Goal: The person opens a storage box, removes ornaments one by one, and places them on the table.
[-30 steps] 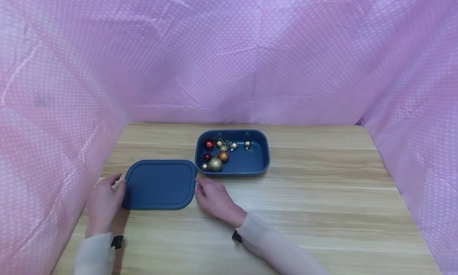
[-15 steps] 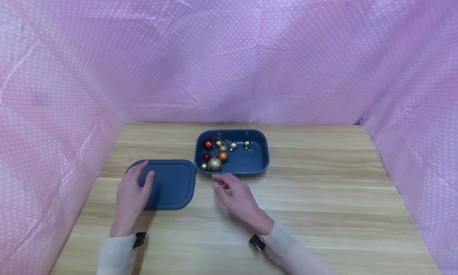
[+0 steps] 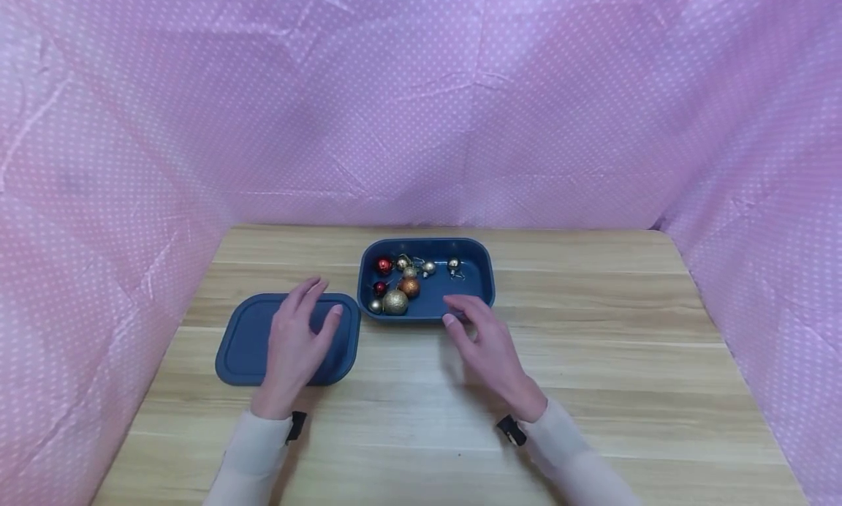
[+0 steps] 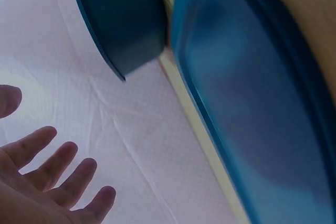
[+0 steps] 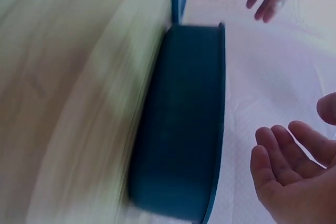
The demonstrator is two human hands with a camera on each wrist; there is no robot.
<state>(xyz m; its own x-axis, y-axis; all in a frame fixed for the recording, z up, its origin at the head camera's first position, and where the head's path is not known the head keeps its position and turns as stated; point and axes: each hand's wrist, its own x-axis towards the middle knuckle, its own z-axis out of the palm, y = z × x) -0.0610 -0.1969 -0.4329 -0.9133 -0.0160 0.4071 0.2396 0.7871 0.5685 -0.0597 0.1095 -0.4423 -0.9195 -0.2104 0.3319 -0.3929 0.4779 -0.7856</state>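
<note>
A dark blue rectangular box (image 3: 454,294) stands open at the back middle of the table. Inside, mostly toward its left end, lie several small Christmas baubles: a red bauble (image 3: 384,265), a copper bauble (image 3: 410,287), a larger glittery gold bauble (image 3: 395,302) and others. The matching blue lid (image 3: 246,345) lies flat to the box's left. Over the lid hovers my left hand (image 3: 296,345), fingers spread and holding nothing. My right hand (image 3: 490,349) is at the box's front right, fingertips overlapping the front rim in the head view, its fingers relaxed and bare.
The wood-grain table (image 3: 625,360) extends well to the right of the box. Pink dotted cloth (image 3: 447,126) hangs behind and on both sides. Black straps with a small device (image 3: 511,430) sit at each wrist.
My left hand has left the lid's left edge and moved right above it. My right hand has let go of the lid's right edge and moved right along the box front.
</note>
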